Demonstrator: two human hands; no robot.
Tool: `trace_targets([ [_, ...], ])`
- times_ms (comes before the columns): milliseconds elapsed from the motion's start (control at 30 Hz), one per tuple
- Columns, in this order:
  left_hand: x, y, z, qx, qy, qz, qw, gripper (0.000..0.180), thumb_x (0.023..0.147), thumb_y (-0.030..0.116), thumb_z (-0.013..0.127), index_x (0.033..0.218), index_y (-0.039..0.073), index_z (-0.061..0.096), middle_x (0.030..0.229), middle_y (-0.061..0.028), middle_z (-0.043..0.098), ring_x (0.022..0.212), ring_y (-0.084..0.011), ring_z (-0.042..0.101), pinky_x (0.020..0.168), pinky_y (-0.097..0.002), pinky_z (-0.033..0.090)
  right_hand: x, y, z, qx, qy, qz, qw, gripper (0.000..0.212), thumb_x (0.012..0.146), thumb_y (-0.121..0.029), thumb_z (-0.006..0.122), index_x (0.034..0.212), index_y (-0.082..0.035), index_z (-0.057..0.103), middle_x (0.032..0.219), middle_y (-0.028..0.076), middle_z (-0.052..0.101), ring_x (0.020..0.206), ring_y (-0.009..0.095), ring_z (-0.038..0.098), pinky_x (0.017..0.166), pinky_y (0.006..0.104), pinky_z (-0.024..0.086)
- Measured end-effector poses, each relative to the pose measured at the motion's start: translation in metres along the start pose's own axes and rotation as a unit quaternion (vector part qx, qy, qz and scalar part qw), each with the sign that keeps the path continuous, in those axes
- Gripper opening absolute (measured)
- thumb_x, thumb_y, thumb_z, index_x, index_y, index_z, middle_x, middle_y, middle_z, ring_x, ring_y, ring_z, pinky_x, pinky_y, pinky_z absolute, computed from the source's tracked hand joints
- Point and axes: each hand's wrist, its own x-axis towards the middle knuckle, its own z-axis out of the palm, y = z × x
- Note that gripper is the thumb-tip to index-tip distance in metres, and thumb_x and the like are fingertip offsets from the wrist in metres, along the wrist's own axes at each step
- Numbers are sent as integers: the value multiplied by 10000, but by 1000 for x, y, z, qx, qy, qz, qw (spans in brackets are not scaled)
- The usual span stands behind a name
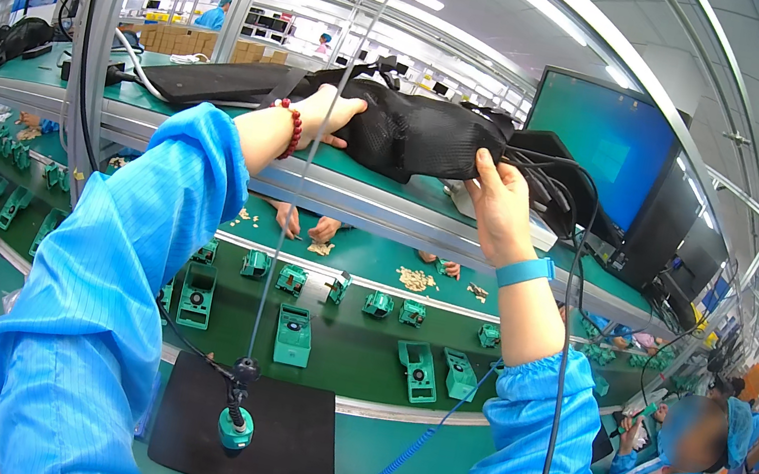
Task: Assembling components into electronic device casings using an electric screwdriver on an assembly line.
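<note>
The adjacent black cables [552, 178] could be snagged if the black bag [409, 126] on the upper shelf [378, 190], pinched by the right fingers [485, 166], with the grip of the left fingers [350, 106] unclear, were dragged rightward.

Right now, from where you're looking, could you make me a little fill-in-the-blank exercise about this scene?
1. The left hand and the right hand both touch a bag-like item whose colour is ____.
2. The red beaded bracelet is worn on the person's ____ wrist.
3. The person's sleeves are coloured ____.
4. The large lit screen stands toward the ____ side of the picture.

Missing words: black; left; blue; right.
</note>
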Motion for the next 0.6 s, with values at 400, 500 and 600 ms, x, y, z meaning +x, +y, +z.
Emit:
trace_targets([
  [400,-59,-8,-24,379,55,350,855,244,911,229,663,1103,83,702,1132,-111,623,916,-219,646,867,-354,523,-39,-4,16,-364,74,-35,928,541,925,-430,707,685,52,655,542,78,558,554,147,576,559,336,450],
  [500,-74,-5,-32,302,19,355,885,238,904,191,656,1103,65,692,997,-107,624,802,-205,609,777,-341,513,-28,8,21,-419,73,-88,901,519,929,-382,696,690,72,619,562,176,533,542,247,577,585,402,447],
  [600,-110,-2,-53,290,21,385,876,217,928,157,624,1110,61,691,1027,-93,633,763,-176,596,762,-336,518,-57,18,32,-343,31,-133,929,431,938,-318,694,1106,76,647,1035,247,656,722,257,641,695,379,515],
])
